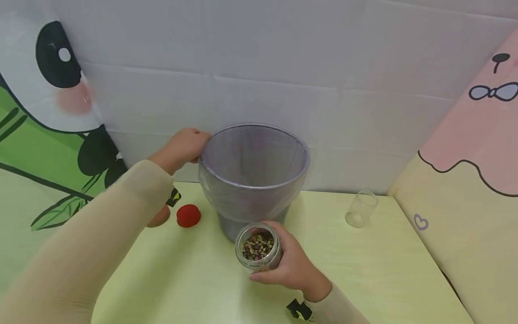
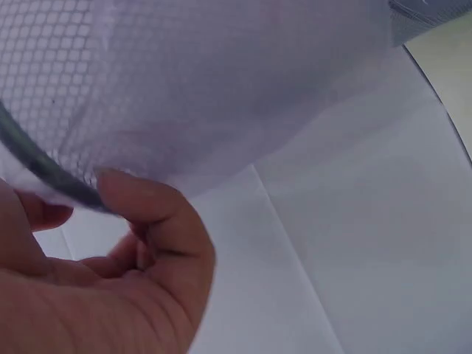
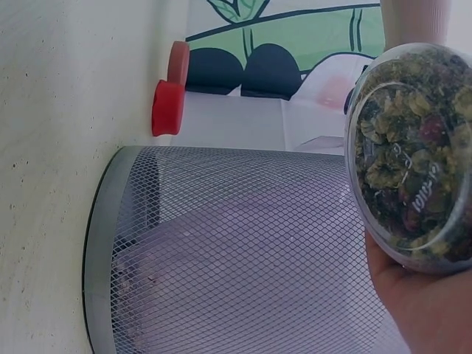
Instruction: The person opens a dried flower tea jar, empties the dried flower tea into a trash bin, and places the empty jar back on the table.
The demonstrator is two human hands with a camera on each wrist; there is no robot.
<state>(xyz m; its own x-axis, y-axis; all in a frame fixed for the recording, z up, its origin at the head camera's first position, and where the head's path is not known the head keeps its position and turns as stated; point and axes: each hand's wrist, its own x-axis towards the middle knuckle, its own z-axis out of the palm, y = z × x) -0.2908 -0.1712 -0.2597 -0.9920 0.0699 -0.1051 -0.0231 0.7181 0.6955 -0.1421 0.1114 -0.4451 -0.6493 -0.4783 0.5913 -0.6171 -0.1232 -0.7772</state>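
Note:
My left hand (image 1: 184,146) grips the left rim of a grey mesh wastebasket (image 1: 251,220), which stands upright on the table. A thin see-through bag (image 1: 259,200) lines it and is folded over its rim. In the left wrist view the thumb (image 2: 147,198) lies on that rim. My right hand (image 1: 295,265) holds a clear jar (image 1: 265,265) without a lid, in front of the basket. Dried flowers fill part of the jar. In the right wrist view the jar's base (image 3: 417,158) shows, with white handwriting on it.
Left of the basket, a red lid (image 1: 188,216) lies beside a brown round thing (image 1: 159,218), partly hidden by my left arm. A clear glass (image 1: 361,209) stands at the right rear of the pale table (image 1: 348,270). Cartoon-printed walls enclose both sides, and a white sheet hangs behind.

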